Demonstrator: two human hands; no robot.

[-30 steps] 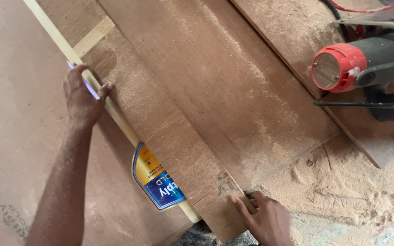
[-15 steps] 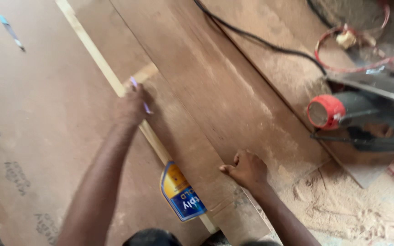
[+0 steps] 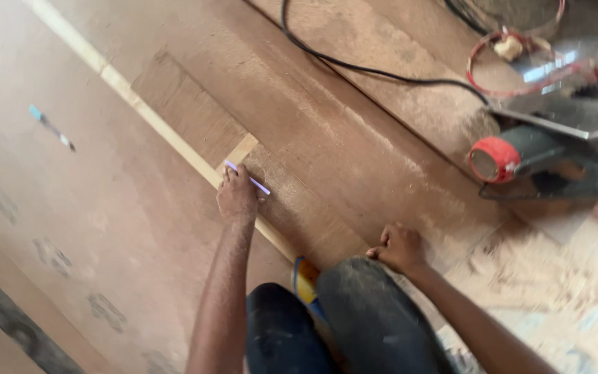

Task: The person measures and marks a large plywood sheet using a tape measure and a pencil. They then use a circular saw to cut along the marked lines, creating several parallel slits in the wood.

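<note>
My left hand (image 3: 237, 195) rests on a long pale wooden strip (image 3: 133, 100) and is closed around a light purple pen (image 3: 247, 177). The strip runs diagonally along the edge of a narrow brown plywood board (image 3: 195, 121). My right hand (image 3: 399, 247) presses with curled fingers on the near end of that board, holding nothing. My knees in dark trousers (image 3: 375, 318) sit just below both hands. A blue and yellow label (image 3: 304, 279) shows partly behind one knee.
A circular saw with a red motor cap (image 3: 541, 156) lies at the right on sawdust. A black cable (image 3: 354, 66) crosses the boards at the top. Another pen (image 3: 51, 126) lies on the big brown sheet (image 3: 70, 221) at the left.
The view has risen and shifted, so my knees now show. My left hand stays on the strip with the pen. My right hand stays on the board's near end.
</note>
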